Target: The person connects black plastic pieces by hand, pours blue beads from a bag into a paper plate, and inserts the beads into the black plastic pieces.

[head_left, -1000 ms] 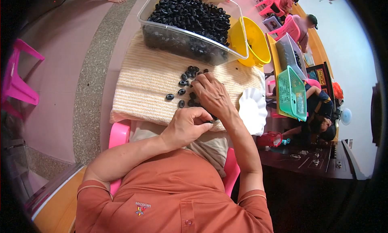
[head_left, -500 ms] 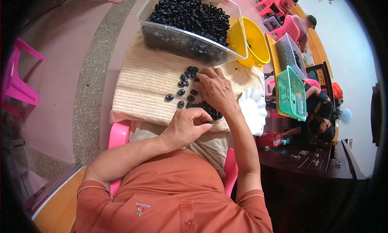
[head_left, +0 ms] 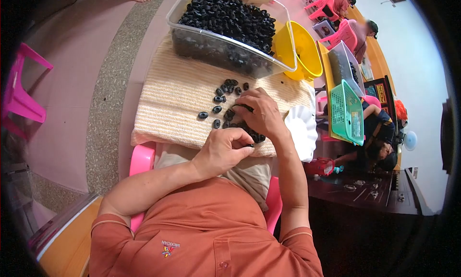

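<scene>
The left arm (head_left: 156, 186) slants inward, the left hand (head_left: 220, 151) curled with thumb and index fingertip close together. The right hand (head_left: 264, 116) arches farther forward, palm down, fingers bent.

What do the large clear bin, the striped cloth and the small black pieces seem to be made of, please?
Clear bin: probably smooth plastic, see-through with a shiny rim. Striped cloth: likely woven fabric, matt with a soft, ribbed surface. Black pieces: perhaps moulded plastic or rubber; their faint sheen leaves it open.
</scene>
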A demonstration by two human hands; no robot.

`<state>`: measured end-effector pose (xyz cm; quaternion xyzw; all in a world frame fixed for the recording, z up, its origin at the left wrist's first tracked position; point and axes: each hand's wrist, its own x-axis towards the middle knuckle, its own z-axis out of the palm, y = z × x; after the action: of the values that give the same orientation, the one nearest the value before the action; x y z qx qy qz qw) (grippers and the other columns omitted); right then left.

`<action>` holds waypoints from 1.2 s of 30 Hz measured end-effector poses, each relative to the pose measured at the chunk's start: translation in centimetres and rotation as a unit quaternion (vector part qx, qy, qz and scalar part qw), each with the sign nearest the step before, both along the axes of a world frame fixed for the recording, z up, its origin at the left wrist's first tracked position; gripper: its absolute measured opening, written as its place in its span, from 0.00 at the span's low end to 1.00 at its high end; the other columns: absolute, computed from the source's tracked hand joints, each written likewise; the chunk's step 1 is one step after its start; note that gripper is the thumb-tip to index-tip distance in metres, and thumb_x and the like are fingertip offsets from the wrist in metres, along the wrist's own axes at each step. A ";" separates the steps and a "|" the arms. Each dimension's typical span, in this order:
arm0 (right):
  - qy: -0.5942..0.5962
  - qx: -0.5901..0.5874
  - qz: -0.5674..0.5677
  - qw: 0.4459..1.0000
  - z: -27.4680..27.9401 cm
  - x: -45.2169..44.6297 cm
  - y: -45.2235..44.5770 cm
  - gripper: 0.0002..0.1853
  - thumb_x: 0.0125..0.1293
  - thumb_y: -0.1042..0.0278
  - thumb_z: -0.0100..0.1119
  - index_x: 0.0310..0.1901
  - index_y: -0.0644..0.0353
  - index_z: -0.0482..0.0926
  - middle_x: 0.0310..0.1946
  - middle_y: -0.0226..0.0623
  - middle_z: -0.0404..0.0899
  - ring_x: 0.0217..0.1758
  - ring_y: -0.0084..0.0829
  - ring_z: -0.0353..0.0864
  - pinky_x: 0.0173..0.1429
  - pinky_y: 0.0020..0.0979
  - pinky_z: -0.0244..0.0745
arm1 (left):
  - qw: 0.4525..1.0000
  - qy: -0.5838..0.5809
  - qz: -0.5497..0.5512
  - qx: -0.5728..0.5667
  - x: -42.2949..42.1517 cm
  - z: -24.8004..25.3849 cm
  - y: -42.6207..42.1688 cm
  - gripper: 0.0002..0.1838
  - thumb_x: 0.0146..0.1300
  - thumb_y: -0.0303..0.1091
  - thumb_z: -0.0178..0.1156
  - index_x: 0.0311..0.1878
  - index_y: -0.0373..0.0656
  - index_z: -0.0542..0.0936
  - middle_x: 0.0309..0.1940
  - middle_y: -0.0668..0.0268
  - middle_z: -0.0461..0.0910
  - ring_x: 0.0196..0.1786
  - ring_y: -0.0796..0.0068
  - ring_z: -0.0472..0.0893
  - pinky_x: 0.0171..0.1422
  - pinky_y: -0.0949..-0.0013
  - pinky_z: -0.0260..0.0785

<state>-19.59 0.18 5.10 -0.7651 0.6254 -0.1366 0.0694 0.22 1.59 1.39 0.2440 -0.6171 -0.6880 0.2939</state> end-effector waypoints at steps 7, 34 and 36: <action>0.002 -0.048 -0.049 0.998 -0.3 -1.1 -0.7 0.10 0.69 0.67 0.67 0.47 0.61 0.89 0.48 0.44 0.88 0.53 0.50 0.86 0.59 0.43 0.79 | 1.000 0.001 0.001 0.004 -0.2 -0.2 0.1 0.08 0.64 0.25 0.73 0.45 0.34 0.87 0.37 0.64 0.89 0.40 0.81 0.87 0.46 0.73 0.81; 0.012 0.015 -0.095 0.995 1.2 -1.3 9.8 0.19 0.57 0.64 0.79 0.49 0.59 0.87 0.47 0.40 0.86 0.46 0.43 0.89 0.51 0.40 0.83 | 0.986 0.078 0.105 0.100 0.3 -0.2 -2.8 0.08 0.66 0.22 0.72 0.47 0.36 0.86 0.38 0.67 0.88 0.41 0.84 0.85 0.47 0.76 0.79; 0.016 0.034 -0.113 0.993 0.5 -1.3 10.2 0.19 0.57 0.64 0.79 0.50 0.59 0.87 0.46 0.40 0.86 0.46 0.44 0.88 0.51 0.40 0.82 | 0.987 0.077 0.103 0.098 0.2 -0.5 -2.8 0.08 0.66 0.22 0.72 0.47 0.36 0.86 0.39 0.67 0.88 0.41 0.83 0.85 0.47 0.76 0.79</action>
<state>-20.87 10.33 5.55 -0.6885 0.7133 -0.1105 0.0696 0.42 -1.19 0.93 0.2797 -0.4939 -0.7278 0.3848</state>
